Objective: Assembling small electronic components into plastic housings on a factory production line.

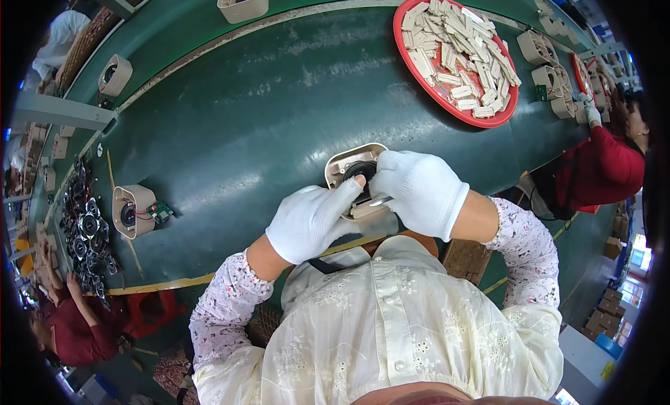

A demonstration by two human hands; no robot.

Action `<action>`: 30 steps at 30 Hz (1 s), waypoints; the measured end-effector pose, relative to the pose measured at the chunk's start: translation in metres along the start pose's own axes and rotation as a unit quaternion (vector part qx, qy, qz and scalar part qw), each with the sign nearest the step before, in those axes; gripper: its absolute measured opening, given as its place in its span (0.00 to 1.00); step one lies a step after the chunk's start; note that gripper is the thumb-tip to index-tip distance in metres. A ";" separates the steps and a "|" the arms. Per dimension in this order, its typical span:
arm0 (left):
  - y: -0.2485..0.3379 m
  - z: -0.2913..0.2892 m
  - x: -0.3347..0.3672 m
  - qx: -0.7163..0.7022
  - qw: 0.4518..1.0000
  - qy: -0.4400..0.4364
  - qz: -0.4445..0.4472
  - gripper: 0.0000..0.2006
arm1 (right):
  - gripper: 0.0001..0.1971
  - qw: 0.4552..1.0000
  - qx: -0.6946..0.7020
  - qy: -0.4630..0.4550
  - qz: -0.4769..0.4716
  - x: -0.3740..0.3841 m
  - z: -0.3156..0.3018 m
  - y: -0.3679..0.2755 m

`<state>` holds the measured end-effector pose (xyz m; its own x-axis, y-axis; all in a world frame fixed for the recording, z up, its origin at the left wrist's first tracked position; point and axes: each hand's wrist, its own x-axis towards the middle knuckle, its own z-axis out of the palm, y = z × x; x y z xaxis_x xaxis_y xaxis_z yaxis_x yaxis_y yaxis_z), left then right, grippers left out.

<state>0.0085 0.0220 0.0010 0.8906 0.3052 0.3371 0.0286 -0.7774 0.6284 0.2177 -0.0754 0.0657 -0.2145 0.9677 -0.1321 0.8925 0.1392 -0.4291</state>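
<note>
- My left hand (310, 220), in a white glove, cups the near side of a beige speaker housing (352, 169), fingers curled against it in a closed grip.
- My right hand (421, 190), gloved too, closes over the housing's right side and pinches a thin metal tool (380, 202) whose tip lies on the housing.
- The housing sits low over the near edge of the dark green worktop (265, 119).
- Left, a second housing with a small green circuit board (138, 211) rests alone.
- Farther off, a red tray (429, 84) holds pale plastic pieces.
</note>
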 end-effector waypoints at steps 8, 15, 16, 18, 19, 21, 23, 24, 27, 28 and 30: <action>-0.001 -0.001 -0.002 0.064 0.995 -0.007 0.071 0.22 | 0.08 0.991 0.056 0.117 -0.030 -0.007 0.026 0.005; 0.013 -0.002 0.004 0.070 0.997 -0.010 0.029 0.11 | 0.08 0.981 0.105 0.155 -0.051 -0.007 0.031 0.010; 0.016 -0.005 0.005 0.077 0.997 -0.026 0.020 0.11 | 0.08 0.981 0.103 0.154 -0.057 -0.008 0.031 0.011; 0.018 -0.010 0.009 0.091 0.994 -0.048 0.028 0.11 | 0.09 0.970 0.189 0.125 -0.086 -0.013 0.020 0.020; 0.018 -0.012 0.011 0.097 0.993 -0.058 0.033 0.11 | 0.11 0.955 0.255 0.112 -0.103 -0.017 0.010 0.023; 0.021 -0.016 0.013 0.094 0.993 -0.063 0.036 0.13 | 0.22 0.957 0.257 0.087 -0.107 -0.027 -0.003 0.022; 0.019 -0.015 0.015 0.098 0.991 -0.083 0.024 0.09 | 0.27 0.970 0.193 0.103 -0.106 -0.034 -0.005 0.014; 0.020 -0.015 0.014 0.091 0.992 -0.088 0.029 0.10 | 0.27 0.981 0.108 0.116 -0.109 -0.033 0.002 0.007; 0.026 -0.023 0.018 0.078 0.988 -0.127 0.028 0.09 | 0.23 0.967 -0.025 0.187 -0.169 -0.022 0.032 0.005; 0.019 -0.019 0.013 0.087 0.988 -0.119 0.042 0.10 | 0.18 0.969 -0.033 0.179 -0.169 -0.023 0.030 0.003; 0.017 -0.019 0.004 0.088 0.989 -0.113 0.025 0.10 | 0.18 0.940 0.049 0.270 -0.203 -0.026 0.009 -0.006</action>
<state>0.0040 0.0206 0.0266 0.9713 0.1477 0.1865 0.0423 -0.8787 0.4755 0.2144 -0.1036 0.0641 -0.2737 0.8082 0.5215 0.7339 0.5259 -0.4299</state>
